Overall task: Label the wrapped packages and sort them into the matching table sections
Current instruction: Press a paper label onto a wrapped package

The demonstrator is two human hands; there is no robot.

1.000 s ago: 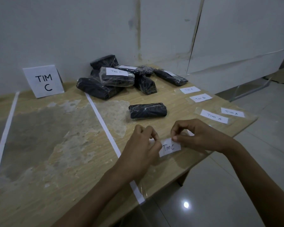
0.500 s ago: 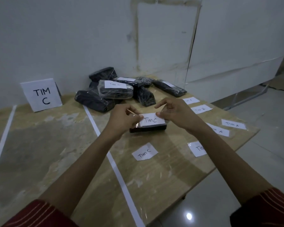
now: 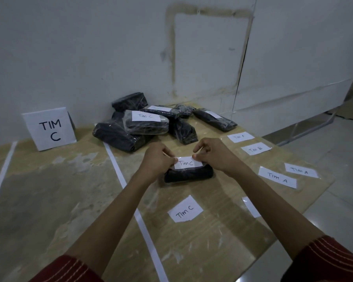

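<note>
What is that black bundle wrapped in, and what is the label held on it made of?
The bundle: clear plastic film, judging by glossy wrinkles, over something dark, maybe cloth. The label: thin matte white paper with handwritten ink; a clear tape backing is possible.

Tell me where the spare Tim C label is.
In the head view the spare Tim C label lies flat on the table, right of the white tape strip and nearer the camera than the lone black package.
</note>
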